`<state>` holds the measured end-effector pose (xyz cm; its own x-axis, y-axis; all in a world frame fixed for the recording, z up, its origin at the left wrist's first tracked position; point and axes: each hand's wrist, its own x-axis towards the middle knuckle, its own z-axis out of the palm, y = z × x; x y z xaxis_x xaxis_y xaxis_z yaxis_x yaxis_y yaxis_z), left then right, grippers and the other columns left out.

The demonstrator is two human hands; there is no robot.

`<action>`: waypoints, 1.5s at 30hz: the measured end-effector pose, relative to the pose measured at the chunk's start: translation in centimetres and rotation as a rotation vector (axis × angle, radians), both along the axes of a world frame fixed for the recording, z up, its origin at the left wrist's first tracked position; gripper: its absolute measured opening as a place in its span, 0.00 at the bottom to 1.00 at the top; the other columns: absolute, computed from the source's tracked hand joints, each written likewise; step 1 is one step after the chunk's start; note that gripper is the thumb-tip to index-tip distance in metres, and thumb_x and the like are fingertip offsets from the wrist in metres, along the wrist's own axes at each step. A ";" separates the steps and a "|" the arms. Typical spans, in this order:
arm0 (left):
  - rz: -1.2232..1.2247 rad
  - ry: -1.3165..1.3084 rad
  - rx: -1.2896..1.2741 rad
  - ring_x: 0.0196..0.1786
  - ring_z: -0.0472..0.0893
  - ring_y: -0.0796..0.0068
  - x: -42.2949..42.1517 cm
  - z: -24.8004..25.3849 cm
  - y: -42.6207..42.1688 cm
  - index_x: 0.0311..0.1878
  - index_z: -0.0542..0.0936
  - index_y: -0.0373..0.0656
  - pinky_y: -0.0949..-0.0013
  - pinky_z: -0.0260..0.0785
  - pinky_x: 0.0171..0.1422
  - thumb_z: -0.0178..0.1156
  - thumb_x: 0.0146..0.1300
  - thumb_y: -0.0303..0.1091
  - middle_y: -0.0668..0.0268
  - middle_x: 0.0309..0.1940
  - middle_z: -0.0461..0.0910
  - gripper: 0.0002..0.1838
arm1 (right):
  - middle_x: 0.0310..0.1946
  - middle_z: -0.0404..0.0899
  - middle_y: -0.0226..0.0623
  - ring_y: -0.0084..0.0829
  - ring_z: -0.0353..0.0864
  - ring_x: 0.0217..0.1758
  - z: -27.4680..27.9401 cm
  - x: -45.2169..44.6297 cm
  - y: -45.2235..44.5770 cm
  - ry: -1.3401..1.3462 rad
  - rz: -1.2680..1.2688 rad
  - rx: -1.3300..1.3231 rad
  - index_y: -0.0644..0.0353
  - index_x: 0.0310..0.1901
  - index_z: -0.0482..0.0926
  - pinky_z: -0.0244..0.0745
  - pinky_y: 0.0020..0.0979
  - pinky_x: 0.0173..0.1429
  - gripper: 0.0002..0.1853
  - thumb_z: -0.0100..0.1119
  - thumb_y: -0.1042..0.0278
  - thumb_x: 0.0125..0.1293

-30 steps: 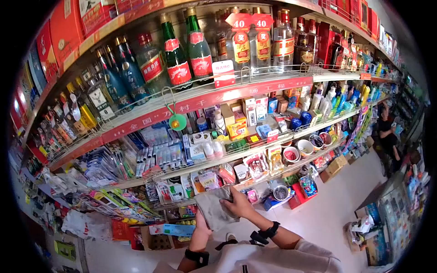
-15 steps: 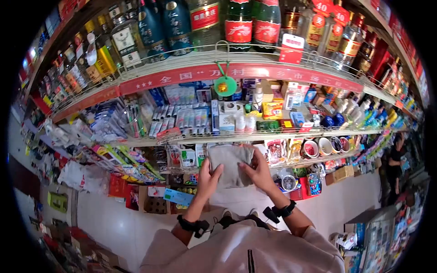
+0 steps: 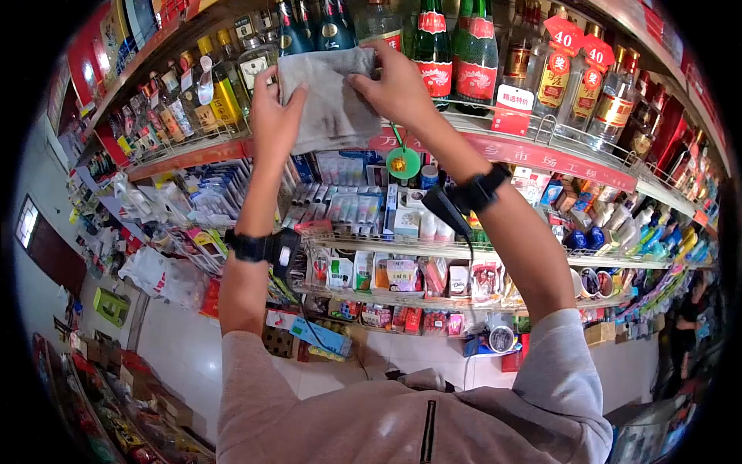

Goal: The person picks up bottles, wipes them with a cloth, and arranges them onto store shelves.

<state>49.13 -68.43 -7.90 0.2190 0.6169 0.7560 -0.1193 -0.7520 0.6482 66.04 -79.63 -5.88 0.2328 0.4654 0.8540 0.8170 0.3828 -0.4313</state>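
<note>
A folded grey cloth point(image 3: 331, 104) is stretched between my hands, up at the level of the top shelf. My left hand point(image 3: 274, 116) grips its left edge, thumb on the near face. On the other side my right hand point(image 3: 396, 87) pinches the upper right corner, thumb in front and fingers behind. Dark blue bottles point(image 3: 334, 27) stand behind the cloth, their lower parts hidden by it. Just right of my right hand is a green bottle with a red label point(image 3: 431, 50). The cloth's lower edge covers part of the red shelf strip point(image 3: 533, 155).
Clear liquor bottles point(image 3: 610, 108) with red tags stand at the right of the top shelf. A green round tag point(image 3: 403, 163) hangs from the shelf's wire rail. Tubes point(image 3: 348, 207) and snack packets point(image 3: 402, 274) fill lower shelves. Another person point(image 3: 684, 329) is at the far right.
Both hands have risen with the cloth, from in front of the lower shelves to before the blue bottles on the top shelf. The view has tilted and shifted slightly.
</note>
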 end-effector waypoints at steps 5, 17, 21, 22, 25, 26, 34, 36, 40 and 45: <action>0.590 0.250 0.730 0.52 0.78 0.51 1.6 -1.3 0.5 0.55 0.78 0.41 0.53 0.66 0.63 0.64 0.62 0.32 0.57 0.42 0.82 0.18 | 0.38 0.83 0.53 0.54 0.80 0.45 -1.2 2.1 2.1 -0.242 -0.180 0.040 0.65 0.48 0.79 0.76 0.45 0.52 0.20 0.68 0.66 0.54; 0.408 0.520 0.791 0.50 0.77 0.51 4.0 -2.8 0.7 0.48 0.78 0.40 0.53 0.66 0.56 0.57 0.69 0.40 0.56 0.43 0.81 0.14 | 0.38 0.81 0.45 0.47 0.79 0.48 -3.8 4.6 -6.1 -0.532 -0.090 0.060 0.64 0.40 0.82 0.75 0.42 0.56 0.11 0.63 0.72 0.54; 0.440 0.380 0.794 0.54 0.76 0.49 5.3 -0.8 -4.6 0.55 0.77 0.38 0.55 0.66 0.63 0.60 0.67 0.36 0.56 0.44 0.81 0.17 | 0.40 0.81 0.44 0.47 0.79 0.48 -3.7 8.1 -11.5 -0.449 -0.133 0.080 0.64 0.43 0.81 0.76 0.43 0.54 0.13 0.62 0.76 0.55; 0.375 0.364 0.769 0.55 0.79 0.53 6.2 -0.1 -6.4 0.57 0.76 0.37 0.58 0.68 0.63 0.62 0.66 0.35 0.57 0.47 0.81 0.19 | 0.39 0.81 0.44 0.48 0.79 0.47 -3.8 9.1 -12.8 -0.407 -0.173 0.115 0.63 0.44 0.80 0.77 0.43 0.52 0.12 0.61 0.77 0.56; -0.087 0.307 0.502 0.58 0.80 0.61 10.4 1.7 -11.4 0.59 0.75 0.36 0.62 0.70 0.64 0.62 0.68 0.34 0.55 0.54 0.80 0.20 | 0.37 0.81 0.44 0.43 0.82 0.41 -3.7 13.1 -16.3 -0.328 -0.280 0.243 0.63 0.43 0.80 0.77 0.38 0.48 0.11 0.59 0.81 0.58; -0.221 0.279 0.462 0.59 0.80 0.64 12.4 2.2 -12.4 0.61 0.73 0.35 0.64 0.71 0.64 0.64 0.68 0.35 0.55 0.55 0.79 0.22 | 0.37 0.81 0.42 0.39 0.83 0.40 -3.6 14.5 -17.3 -0.272 -0.337 0.263 0.64 0.43 0.79 0.77 0.35 0.47 0.10 0.59 0.82 0.58; -0.438 0.366 0.240 0.59 0.79 0.60 26.9 5.8 -14.1 0.68 0.63 0.30 0.64 0.74 0.60 0.74 0.58 0.47 0.46 0.59 0.75 0.45 | 0.33 0.85 0.42 0.34 0.86 0.33 -2.2 20.8 -22.0 -0.027 -0.443 0.165 0.64 0.43 0.80 0.79 0.33 0.39 0.08 0.63 0.75 0.62; -0.438 0.328 0.190 0.53 0.83 0.62 28.5 6.1 -14.6 0.65 0.65 0.26 0.65 0.78 0.52 0.77 0.51 0.50 0.46 0.52 0.80 0.48 | 0.33 0.85 0.48 0.42 0.87 0.34 -2.5 21.3 -22.1 -0.039 -0.376 0.114 0.63 0.43 0.82 0.80 0.38 0.38 0.09 0.64 0.73 0.61; -0.440 0.488 0.125 0.54 0.79 0.66 29.6 7.3 -14.9 0.68 0.64 0.30 0.65 0.74 0.55 0.77 0.52 0.49 0.52 0.58 0.76 0.48 | 0.35 0.85 0.51 0.48 0.86 0.38 -3.2 21.2 -21.9 -0.110 -0.408 0.074 0.63 0.47 0.82 0.81 0.43 0.44 0.13 0.64 0.72 0.59; -0.503 0.683 0.068 0.54 0.79 0.72 30.2 8.5 -15.3 0.61 0.73 0.37 0.65 0.73 0.55 0.77 0.52 0.47 0.64 0.54 0.80 0.37 | 0.36 0.84 0.52 0.50 0.85 0.38 -3.6 21.1 -21.8 -0.093 -0.415 0.074 0.64 0.46 0.83 0.80 0.45 0.45 0.13 0.63 0.73 0.59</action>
<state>79.38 -83.71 0.64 0.8766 0.2823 0.3898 -0.0483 -0.7542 0.6549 87.15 -101.46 -9.44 0.3076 0.2854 0.9077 0.9424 0.0407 -0.3321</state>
